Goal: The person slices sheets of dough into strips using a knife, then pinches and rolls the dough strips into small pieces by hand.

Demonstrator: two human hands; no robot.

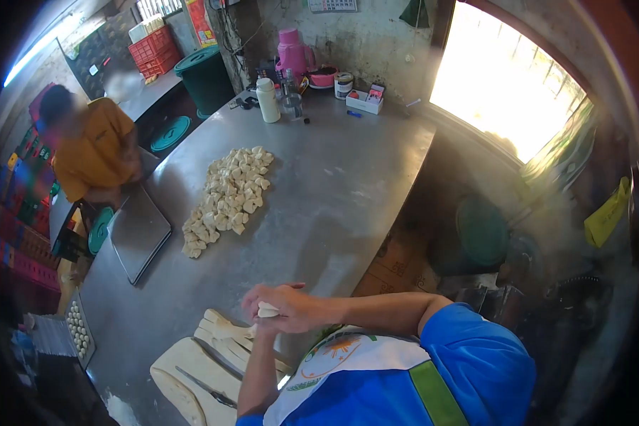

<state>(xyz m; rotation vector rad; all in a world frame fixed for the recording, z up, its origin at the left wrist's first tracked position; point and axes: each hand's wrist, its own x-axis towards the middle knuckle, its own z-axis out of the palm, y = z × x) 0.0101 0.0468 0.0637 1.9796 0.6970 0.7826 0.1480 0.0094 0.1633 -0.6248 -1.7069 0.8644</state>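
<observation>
My right hand (297,309) and my left hand (254,302) are closed together above the near edge of the steel table. A piece of pale dough (268,310) shows between them; the fingers partly overlap, so each hand's exact hold is hard to see. Just below my hands lie cut dough strips (224,329), partly covered by my left forearm. Beside them is a large flat slab of dough (174,366). A knife (204,386) rests on the slab. Farther up the table sits a heap of small dough chunks (231,195).
Stacked metal trays (138,234) lie at the table's left edge, near a person in an orange shirt (96,149). A tray of small dough balls (78,330) is at lower left. A white bottle (268,101), pink jug (291,53) and small box (364,101) stand at the back.
</observation>
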